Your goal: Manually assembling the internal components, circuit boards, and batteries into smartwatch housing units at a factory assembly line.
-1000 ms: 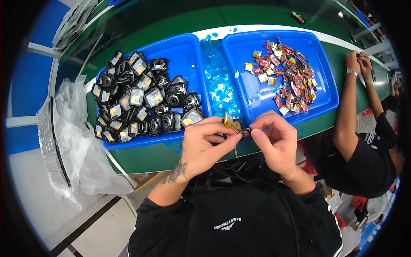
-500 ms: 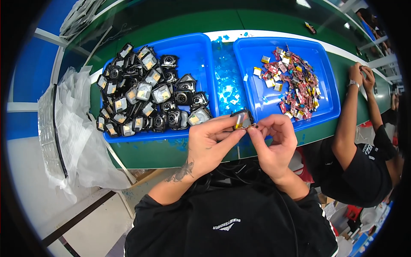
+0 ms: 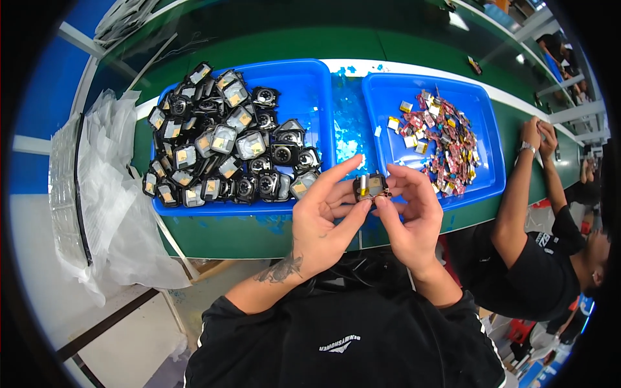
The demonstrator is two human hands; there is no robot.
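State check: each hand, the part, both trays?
left hand: grip shut on small black part, fingers partly spread
right hand: grip shut on small black part
small black part: held above the table edge, open face up
left blue tray: heaped with black parts
right blue tray: part filled with small colourful pieces

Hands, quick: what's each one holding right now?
Left hand: fingers pinching the small black square module.
Right hand: fingertips gripping the same module.
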